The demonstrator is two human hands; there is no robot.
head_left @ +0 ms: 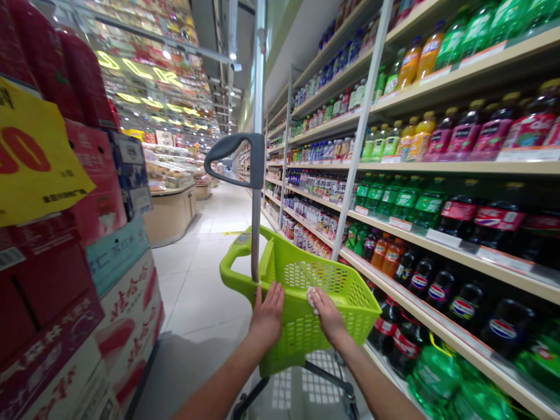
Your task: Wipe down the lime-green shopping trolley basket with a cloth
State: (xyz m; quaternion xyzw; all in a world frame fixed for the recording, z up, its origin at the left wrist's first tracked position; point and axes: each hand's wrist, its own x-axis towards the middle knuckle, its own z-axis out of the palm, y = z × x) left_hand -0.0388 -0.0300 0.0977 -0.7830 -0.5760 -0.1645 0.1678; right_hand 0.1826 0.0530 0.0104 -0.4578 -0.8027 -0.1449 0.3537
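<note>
Probably stiff and light, best held by its rim [361,310], the basket [301,335] stood beside the shelves [459,168]; my left hand [268,315] lay flat-fingered at its near edge, my right hand [327,315] held soft-looking tissue [312,300] there.

Basket [301,329] reads lime green from my end, patterned in slotted rows. Pole [259,76] silver, handle [256,163] dark grey; I make the cloth [312,300] white. Sign [55,157] yellow, marked red. Shelves [464,168] cream; bottles [389,195] green, orange, pink, near-black. Floor [210,286] pale grey.
</note>
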